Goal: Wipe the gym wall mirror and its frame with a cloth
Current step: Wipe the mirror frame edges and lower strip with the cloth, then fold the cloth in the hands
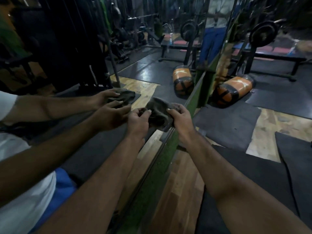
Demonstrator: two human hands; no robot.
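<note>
The mirror (70,115) fills the area to the left of both hands and shows a reflection of two forearms and a second bunch of cloth just beyond the left hand. A white top and blue garment appear in the reflection at the lower left.

The left hand (137,121) has its fingers curled and pinches the near left edge of the cloth (158,114). The cloth is dark grey-brown, crumpled, and hangs bunched between the two hands, just in front of the mirror's edge and apart from the glass. The right hand (181,118) grips the right side of the cloth, thumb on top and fingers folded under it.

The green frame (168,149) runs diagonally beneath and between the forearms, then rises past the right hand. Its paint looks worn and speckled.

Below the right forearm lies wood-pattern floor (182,183), with black mats (228,125) to the right of the right hand. Beyond the right hand, an orange and black bag (233,92) lies on its side against the frame; it carries a pale star-like mark, but no writing is legible. Further beyond stands a black bench rack (263,53) with a weight plate (264,32).

No brand, label or text can be read anywhere.
</note>
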